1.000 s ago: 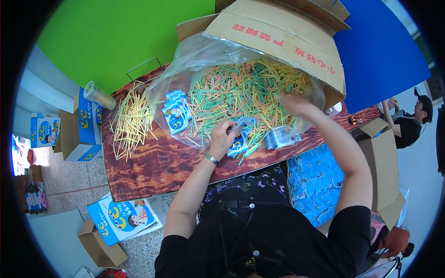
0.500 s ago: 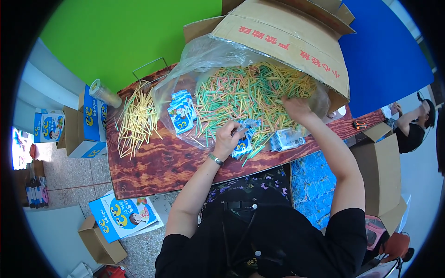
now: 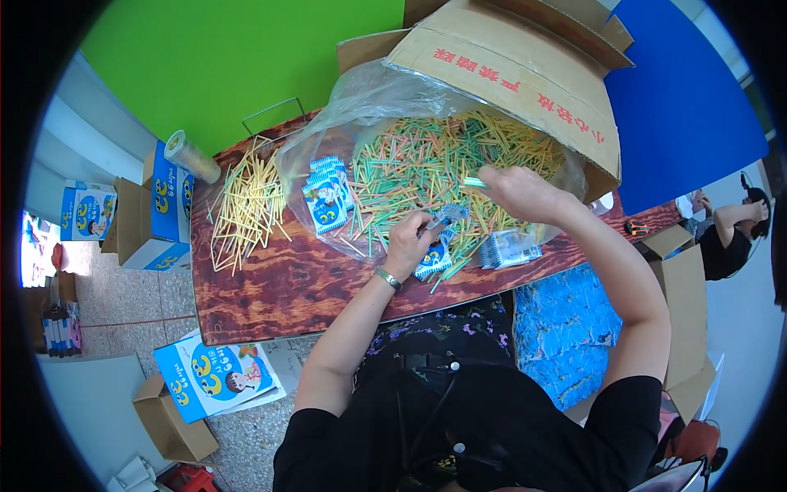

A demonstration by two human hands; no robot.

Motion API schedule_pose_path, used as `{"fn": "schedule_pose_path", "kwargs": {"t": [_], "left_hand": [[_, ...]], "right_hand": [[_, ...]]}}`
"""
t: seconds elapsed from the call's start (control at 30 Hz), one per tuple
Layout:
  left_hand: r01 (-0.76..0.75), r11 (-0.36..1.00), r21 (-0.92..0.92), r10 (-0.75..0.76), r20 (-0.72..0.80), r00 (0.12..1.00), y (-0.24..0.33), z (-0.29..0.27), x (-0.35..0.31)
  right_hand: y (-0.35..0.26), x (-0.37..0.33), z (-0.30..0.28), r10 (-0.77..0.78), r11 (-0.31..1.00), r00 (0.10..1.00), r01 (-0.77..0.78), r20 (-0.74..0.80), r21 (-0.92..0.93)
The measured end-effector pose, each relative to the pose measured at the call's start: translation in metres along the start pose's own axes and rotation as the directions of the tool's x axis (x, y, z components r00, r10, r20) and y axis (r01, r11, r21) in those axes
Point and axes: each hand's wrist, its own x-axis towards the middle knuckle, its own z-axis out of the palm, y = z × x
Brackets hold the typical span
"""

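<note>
A heap of thin pastel sticks (image 3: 410, 156), green, pink and yellow, spills over a clear plastic bag (image 3: 352, 107) from a tipped cardboard carton (image 3: 508, 70). My right hand (image 3: 525, 195) is above the heap, its fingers pinching a few green and pale sticks (image 3: 473, 182). To its left, my left hand (image 3: 407, 243) grips a small clear and blue packet (image 3: 451, 215) between thumb and fingers. Just below that packet are blue and white packets (image 3: 432, 262) with loose sticks beside them. Another stack of packets (image 3: 326, 197) lies on the bag's left part.
Yellow sticks (image 3: 246, 201) lie in a pile on the wooden table (image 3: 270, 299), near a clear round tub (image 3: 193, 157). A row of packets (image 3: 510, 248) sits by the front edge. Blue boxes (image 3: 168, 193) stand at left. Another person (image 3: 738, 225) is at far right.
My right hand has lifted from the heap and moved slightly left and toward me, now with sticks in its fingers. The left hand stays at its packet, and the view has shifted slightly.
</note>
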Motion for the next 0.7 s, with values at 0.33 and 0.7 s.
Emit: {"fn": "schedule_pose_path", "kwargs": {"t": [0.33, 0.7], "left_hand": [[0.073, 0.992, -0.105, -0.074, -0.007, 0.997, 0.000, 0.002, -0.002], [-0.017, 0.996, -0.082, 0.017, 0.001, 1.000, 0.000, -0.003, -0.002]], "right_hand": [[-0.042, 0.012, -0.019, 0.091, 0.983, 0.955, -0.041, 0.281, -0.181], [-0.057, 0.034, -0.021, 0.067, 0.957, 0.946, 0.030, 0.318, -0.290]]}}
